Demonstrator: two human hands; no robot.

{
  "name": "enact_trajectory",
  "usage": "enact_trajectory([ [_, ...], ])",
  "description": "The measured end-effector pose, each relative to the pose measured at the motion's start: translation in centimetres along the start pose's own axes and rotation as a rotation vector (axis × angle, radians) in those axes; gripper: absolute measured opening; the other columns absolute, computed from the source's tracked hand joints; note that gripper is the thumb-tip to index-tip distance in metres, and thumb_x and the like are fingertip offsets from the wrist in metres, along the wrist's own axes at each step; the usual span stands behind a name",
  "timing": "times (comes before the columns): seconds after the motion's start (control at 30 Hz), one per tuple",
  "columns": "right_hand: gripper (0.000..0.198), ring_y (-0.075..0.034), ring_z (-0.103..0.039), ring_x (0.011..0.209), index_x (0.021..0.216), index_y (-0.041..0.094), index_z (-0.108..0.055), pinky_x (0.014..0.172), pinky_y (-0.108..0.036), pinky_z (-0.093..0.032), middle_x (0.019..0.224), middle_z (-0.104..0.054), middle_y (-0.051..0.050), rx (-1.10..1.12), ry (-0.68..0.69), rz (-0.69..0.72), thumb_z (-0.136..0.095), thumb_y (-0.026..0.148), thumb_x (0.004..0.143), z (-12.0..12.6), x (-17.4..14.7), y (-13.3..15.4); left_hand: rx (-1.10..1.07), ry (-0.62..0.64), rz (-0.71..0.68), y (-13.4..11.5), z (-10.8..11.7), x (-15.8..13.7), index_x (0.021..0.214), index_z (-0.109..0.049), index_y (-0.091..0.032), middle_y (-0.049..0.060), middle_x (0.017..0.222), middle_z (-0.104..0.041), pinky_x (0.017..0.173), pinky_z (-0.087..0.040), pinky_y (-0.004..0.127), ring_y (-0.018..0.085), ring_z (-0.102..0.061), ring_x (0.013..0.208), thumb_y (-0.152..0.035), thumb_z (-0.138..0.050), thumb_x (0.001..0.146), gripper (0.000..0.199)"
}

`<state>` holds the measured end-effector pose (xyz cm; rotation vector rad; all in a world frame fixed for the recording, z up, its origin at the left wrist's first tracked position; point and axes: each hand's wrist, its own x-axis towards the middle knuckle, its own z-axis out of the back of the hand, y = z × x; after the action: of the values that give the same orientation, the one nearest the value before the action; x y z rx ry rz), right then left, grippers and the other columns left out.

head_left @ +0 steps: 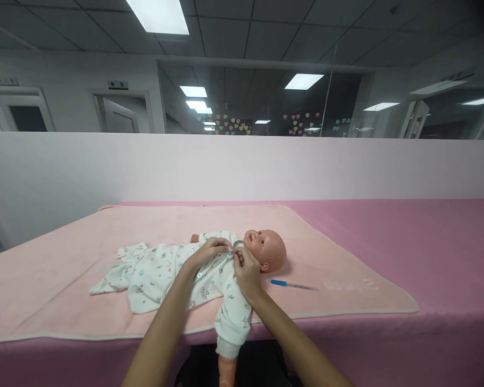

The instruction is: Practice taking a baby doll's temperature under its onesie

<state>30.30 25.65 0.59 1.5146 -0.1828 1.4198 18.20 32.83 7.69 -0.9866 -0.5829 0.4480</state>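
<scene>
A baby doll [272, 248] lies on its back with its head to the right, dressed in a white patterned romper [155, 271]. At the romper's neck opening, my left hand [210, 251] pinches the collar edge with fingers closed. Right beside it, just below the doll's chin, my right hand [247, 270] also pinches the collar. The fingertips of both hands almost meet there, and the exact bit of cloth or fastener between them is too small to make out. One doll arm [227, 371] hangs over the table's near edge.
A blue-capped thermometer-like stick [293, 285] lies right of the doll on a peach blanket [334, 298]. Beneath is a pink-covered table [447, 258]. A low white partition [242, 166] stands behind it. Dark-clothed legs [262, 360] show below the near edge.
</scene>
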Motion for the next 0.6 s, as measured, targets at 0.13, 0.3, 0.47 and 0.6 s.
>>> enact_trajectory([
  [0.13, 0.022, -0.015, -0.058, 0.075, 0.089, 0.019, -0.058, 0.069, -0.027, -0.047, 0.082, -0.063, -0.005, 0.014, -0.024, 0.021, -0.036, 0.021, 0.087, -0.02, 0.05, -0.03, -0.025, -0.006, -0.045, 0.07, -0.18, -0.17, 0.081, -0.061, -0.014, 0.003, 0.073, -0.058, 0.066, -0.038, 0.024, 0.014, -0.051, 0.072, -0.028, -0.056, 0.071, 0.018],
  [0.3, 0.025, -0.017, -0.059, 0.082, 0.097, 0.019, -0.06, 0.073, -0.029, -0.048, 0.088, -0.063, -0.007, 0.009, -0.019, 0.064, -0.038, 0.019, 0.085, 0.14, 0.14, 0.34, -0.141, -0.021, -0.031, 0.3, -0.31, -0.23, 0.091, -0.057, -0.014, 0.002, 0.071, -0.06, 0.068, -0.039, 0.024, 0.013, -0.054, 0.071, -0.03, -0.063, 0.068, 0.028],
  [0.47, 0.021, -0.017, -0.058, 0.083, 0.096, 0.019, -0.059, 0.074, -0.029, -0.048, 0.093, -0.061, -0.008, 0.003, -0.001, 0.063, -0.043, 0.022, 0.084, 0.25, 0.23, 0.67, -0.202, -0.013, -0.005, 0.33, -0.25, -0.23, 0.089, -0.057, -0.015, 0.001, 0.07, -0.061, 0.066, -0.04, 0.023, 0.012, -0.055, 0.068, -0.029, -0.065, 0.067, 0.028],
  [0.6, 0.019, -0.017, -0.057, 0.087, 0.096, 0.018, -0.057, 0.076, -0.029, -0.047, 0.093, -0.061, -0.007, 0.007, 0.035, 0.068, -0.042, 0.022, 0.085, 0.24, 0.26, 0.53, -0.218, -0.019, 0.008, 0.42, -0.19, -0.21, 0.089, -0.058, -0.014, 0.001, 0.069, -0.06, 0.064, -0.039, 0.022, 0.011, -0.054, 0.067, -0.026, -0.064, 0.066, 0.026],
])
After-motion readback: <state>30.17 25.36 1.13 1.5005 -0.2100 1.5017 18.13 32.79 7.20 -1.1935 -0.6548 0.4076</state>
